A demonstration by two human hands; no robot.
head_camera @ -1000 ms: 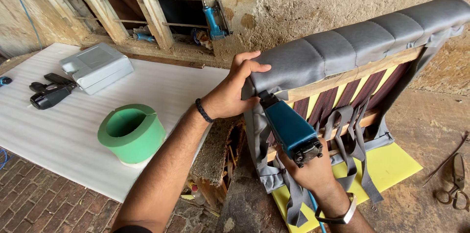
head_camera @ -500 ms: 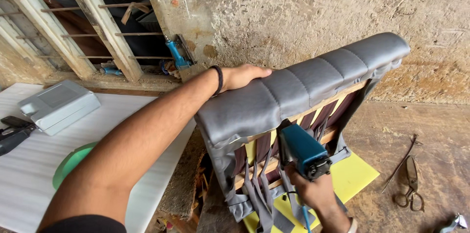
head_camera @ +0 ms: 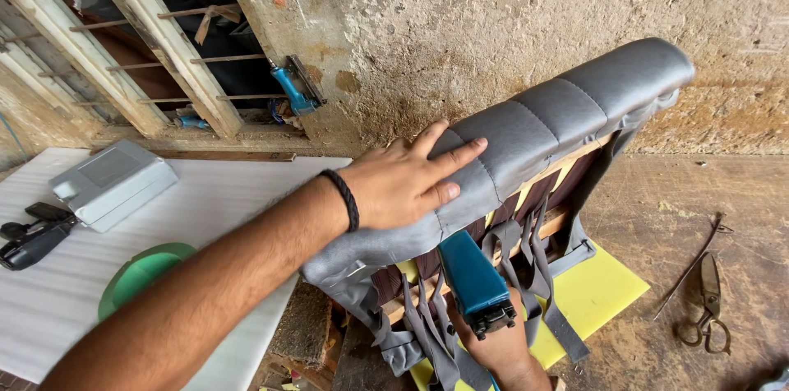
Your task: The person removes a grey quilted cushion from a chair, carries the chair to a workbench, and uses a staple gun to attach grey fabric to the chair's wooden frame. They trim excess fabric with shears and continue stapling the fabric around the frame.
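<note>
Quilted grey vinyl seat cushion (head_camera: 526, 136) under flat, spread left hand (head_camera: 403, 181); right hand (head_camera: 493, 350) grips boxy teal stapler (head_camera: 475, 280).

rough plaster wall (head_camera: 493, 21) | barred window (head_camera: 123, 37) | dirt floor (head_camera: 707, 194)

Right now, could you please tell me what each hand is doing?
Left hand: open, flat on the grey padded seat cushion.
Right hand: closed on the blue power tool.

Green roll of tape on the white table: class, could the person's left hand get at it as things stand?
Probably yes: the left hand rests flat on the grey padded seat cushion, holding nothing, and only the forearm overlaps the green roll of tape.
</note>
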